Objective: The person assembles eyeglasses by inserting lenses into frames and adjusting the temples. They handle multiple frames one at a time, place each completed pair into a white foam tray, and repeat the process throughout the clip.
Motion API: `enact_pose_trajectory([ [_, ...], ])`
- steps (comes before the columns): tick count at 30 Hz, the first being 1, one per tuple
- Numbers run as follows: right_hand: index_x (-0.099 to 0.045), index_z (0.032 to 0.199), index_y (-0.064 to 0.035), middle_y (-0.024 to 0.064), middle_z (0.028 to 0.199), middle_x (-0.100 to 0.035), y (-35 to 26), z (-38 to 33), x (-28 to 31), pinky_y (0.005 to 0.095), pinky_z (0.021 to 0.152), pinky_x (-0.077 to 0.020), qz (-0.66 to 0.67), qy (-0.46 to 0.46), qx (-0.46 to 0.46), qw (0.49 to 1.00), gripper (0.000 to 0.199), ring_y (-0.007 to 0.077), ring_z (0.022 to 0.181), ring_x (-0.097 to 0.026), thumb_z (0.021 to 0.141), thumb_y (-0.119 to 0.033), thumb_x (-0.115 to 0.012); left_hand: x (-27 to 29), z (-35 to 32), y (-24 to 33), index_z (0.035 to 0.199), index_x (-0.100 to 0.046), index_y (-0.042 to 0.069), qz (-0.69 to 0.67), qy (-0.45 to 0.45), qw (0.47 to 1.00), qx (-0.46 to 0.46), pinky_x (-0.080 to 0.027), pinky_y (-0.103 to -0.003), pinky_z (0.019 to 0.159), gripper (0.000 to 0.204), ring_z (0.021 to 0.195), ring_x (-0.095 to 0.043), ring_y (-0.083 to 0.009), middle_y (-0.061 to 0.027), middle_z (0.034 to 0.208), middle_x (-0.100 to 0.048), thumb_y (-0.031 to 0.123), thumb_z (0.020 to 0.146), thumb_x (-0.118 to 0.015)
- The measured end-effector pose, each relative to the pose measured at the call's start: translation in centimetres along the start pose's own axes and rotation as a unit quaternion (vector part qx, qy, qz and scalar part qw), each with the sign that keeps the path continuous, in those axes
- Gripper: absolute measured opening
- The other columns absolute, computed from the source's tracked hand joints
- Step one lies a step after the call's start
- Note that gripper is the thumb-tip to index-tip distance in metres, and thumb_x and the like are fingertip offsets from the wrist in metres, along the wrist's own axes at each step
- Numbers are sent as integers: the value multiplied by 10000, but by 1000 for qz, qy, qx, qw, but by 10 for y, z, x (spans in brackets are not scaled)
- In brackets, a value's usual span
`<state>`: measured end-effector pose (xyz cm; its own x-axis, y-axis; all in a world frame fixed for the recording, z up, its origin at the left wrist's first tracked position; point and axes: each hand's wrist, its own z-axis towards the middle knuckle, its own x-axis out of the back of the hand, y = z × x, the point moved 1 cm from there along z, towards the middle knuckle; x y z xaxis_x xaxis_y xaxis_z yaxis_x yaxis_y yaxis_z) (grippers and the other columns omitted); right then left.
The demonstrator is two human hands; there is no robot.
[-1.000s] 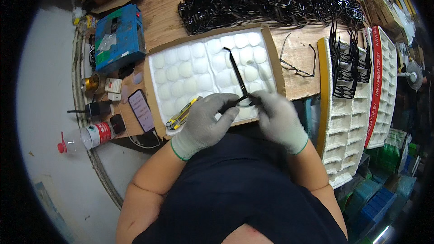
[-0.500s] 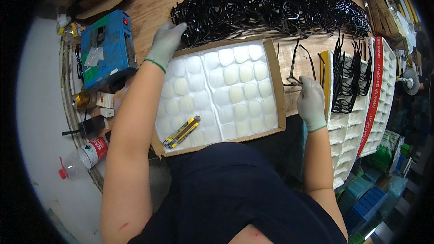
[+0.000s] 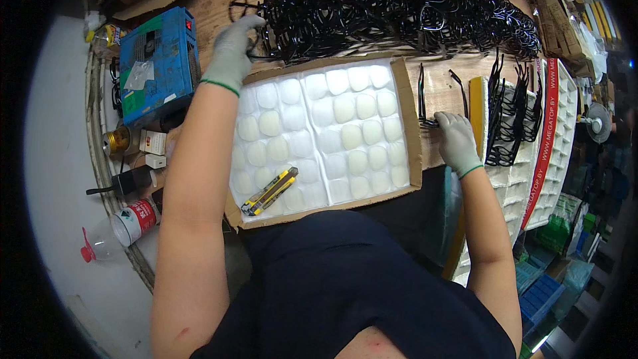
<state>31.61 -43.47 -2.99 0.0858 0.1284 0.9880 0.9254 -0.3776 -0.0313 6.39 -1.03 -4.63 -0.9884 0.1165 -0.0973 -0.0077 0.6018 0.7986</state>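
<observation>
Likely picking: left hand [image 3: 232,42], 11 o'clock, grasps black frame [image 3: 242,5]; must clear pile [image 3: 372,16]. Right hand [image 3: 458,143], 2 o'clock: can't tell grip.

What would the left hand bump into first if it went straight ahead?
Beyond the frame it seems to hold, the left hand would likely meet the left end of the pile of frames; depth is unclear.
</observation>
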Motion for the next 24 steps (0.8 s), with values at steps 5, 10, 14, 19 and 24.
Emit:
enact_pose_trajectory([
  [5, -648, 1259, -36, 195, 1257, -652, -60, 11, 40, 471, 1081, -436, 118, 103, -4, 988, 428, 373, 1201, -584, 832, -53, -661, 67, -107, 37, 1166, -610, 89, 107, 12, 972, -210, -471, -282, 656, 250, 795, -557, -121, -8, 958, -605, 243, 979, -671],
  [10, -667, 1203, -32, 181, 1160, -681, -132, 74, 19, 454, 982, -513, 230, 97, 3, 968, 333, 372, 1100, -641, 893, -152, -659, 133, -200, -55, 1186, -595, 3, 287, -153, 885, -332, -492, -280, 783, 255, 864, -590, -139, -54, 964, -632, 212, 1047, -550],
  [14, -672, 1131, -37, 188, 1219, -642, -166, 124, 14, 447, 993, -515, 125, -40, -149, 980, 319, 374, 1123, -635, 876, -227, -692, 143, -260, -74, 1191, -566, -86, 325, -248, 871, -273, -548, -317, 849, 272, 933, -703, -200, -157, 1011, -724, 137, 1038, -540],
  [19, -646, 1170, -46, 199, 1296, -601, -155, 133, 1, 417, 1034, -504, 200, -40, -189, 960, 398, 364, 1172, -628, 834, -244, -721, 127, -274, -80, 1211, -550, -102, 203, -320, 897, -228, -551, -307, 876, 249, 1008, -715, -203, -188, 1072, -739, 74, 1041, -504],
  [24, -616, 1226, -50, 205, 1310, -599, -152, 125, 1, 416, 1058, -491, 245, -4, -192, 950, 467, 370, 1193, -617, 815, -237, -734, 111, -279, -91, 1206, -470, -70, 204, -379, 887, -169, -525, -373, 976, 212, 1028, -677, -215, -194, 1098, -693, 78, 1060, -429],
])
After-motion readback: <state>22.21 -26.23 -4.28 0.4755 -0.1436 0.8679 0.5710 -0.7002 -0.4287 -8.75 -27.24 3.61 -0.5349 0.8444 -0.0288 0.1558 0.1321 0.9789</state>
